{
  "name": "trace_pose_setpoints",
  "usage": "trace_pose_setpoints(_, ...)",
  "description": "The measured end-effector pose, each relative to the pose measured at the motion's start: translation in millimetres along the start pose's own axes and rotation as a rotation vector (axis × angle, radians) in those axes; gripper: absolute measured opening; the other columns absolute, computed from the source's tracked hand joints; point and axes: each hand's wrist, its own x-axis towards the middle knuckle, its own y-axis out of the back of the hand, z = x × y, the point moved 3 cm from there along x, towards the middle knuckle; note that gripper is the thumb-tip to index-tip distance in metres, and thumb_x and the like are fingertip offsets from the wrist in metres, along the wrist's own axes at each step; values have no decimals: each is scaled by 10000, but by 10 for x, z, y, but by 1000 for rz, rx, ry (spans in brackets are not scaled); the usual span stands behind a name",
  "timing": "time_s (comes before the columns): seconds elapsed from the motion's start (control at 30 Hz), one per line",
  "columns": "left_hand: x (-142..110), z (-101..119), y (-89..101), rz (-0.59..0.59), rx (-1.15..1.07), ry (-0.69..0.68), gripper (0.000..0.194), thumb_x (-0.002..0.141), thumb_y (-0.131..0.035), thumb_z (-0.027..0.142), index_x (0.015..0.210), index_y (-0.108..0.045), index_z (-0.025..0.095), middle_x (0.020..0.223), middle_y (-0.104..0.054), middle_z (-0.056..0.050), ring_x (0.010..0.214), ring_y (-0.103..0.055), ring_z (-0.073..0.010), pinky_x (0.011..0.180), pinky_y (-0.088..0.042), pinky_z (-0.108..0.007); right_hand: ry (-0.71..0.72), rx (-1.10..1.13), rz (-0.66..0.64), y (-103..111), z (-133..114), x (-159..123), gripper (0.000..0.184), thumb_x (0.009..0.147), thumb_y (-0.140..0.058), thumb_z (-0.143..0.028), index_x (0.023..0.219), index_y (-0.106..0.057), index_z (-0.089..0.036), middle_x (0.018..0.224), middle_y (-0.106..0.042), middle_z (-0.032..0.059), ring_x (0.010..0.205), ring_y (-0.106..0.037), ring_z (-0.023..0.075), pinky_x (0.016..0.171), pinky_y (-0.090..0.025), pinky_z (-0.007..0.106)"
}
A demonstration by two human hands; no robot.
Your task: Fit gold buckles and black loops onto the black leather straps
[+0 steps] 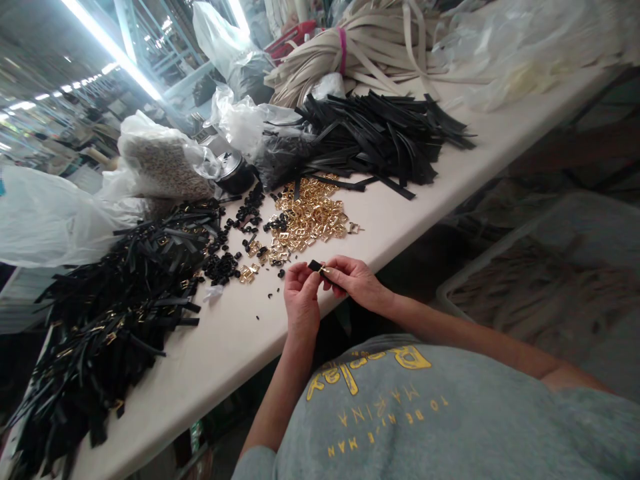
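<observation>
Near the table's front edge, my left hand (302, 297) and my right hand (361, 283) meet over a short black strap (315, 265). A gold buckle (324, 270) shows at the strap, beside my right thumb. Both hands are closed in a pinch, the left on the strap's end and the right at the buckle. Just beyond them lies a heap of gold buckles (310, 217). Small black loops (223, 268) are piled to the left of that heap. My fingers hide the rest of the strap.
Black straps (380, 137) lie heaped at the back, and straps with gold buckles (130, 293) cover the table's left side. Beige strips (360, 47), plastic bags (160, 157) and a dark tin (234, 175) stand behind. A clear bin (550, 267) sits below, right of the table (230, 357).
</observation>
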Motion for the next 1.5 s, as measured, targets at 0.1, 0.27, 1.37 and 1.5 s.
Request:
trace_pose_setpoints(0.1, 2, 1, 21, -26, 37, 4, 467, 638, -839, 267, 1043, -610, 218, 809, -666, 9, 736, -640, -116, 709, -494, -243, 6, -24, 8, -2, -1, 18, 435, 771, -680, -588, 790, -584, -165, 639, -610, -20, 474, -492, 61, 447, -373, 186)
trace_pose_setpoints(0.27, -23, -2, 95, -117, 208, -34, 289, 692, -806, 272, 936, -673, 197, 833, -670, -8, 763, -619, -114, 759, -487, -248, -12, -85, 10, 35, -5, 16, 465, 735, -701, -611, 723, -571, -165, 591, -595, -20, 456, -479, 63, 436, -359, 188)
trace_pose_setpoints(1.37, 63, 36, 219, -84, 253, 71, 270, 659, -826, 329, 824, -695, 159, 745, -690, -12, 582, -590, -85, 599, -488, -219, 66, -634, -242, 125, -160, 9, 202, 882, -518, -272, 718, -578, -170, 560, -562, -27, 509, -532, 95, 537, -412, 216)
trace_pose_setpoints(1.5, 74, -27, 194, -74, 233, 89, 259, 618, -842, 302, 754, -675, 157, 670, -660, 11, 554, -556, -72, 572, -457, -200, 42, -524, -194, 92, -129, 30, 193, 874, -542, -304, 749, -588, -164, 626, -589, -18, 521, -548, 91, 520, -432, 204)
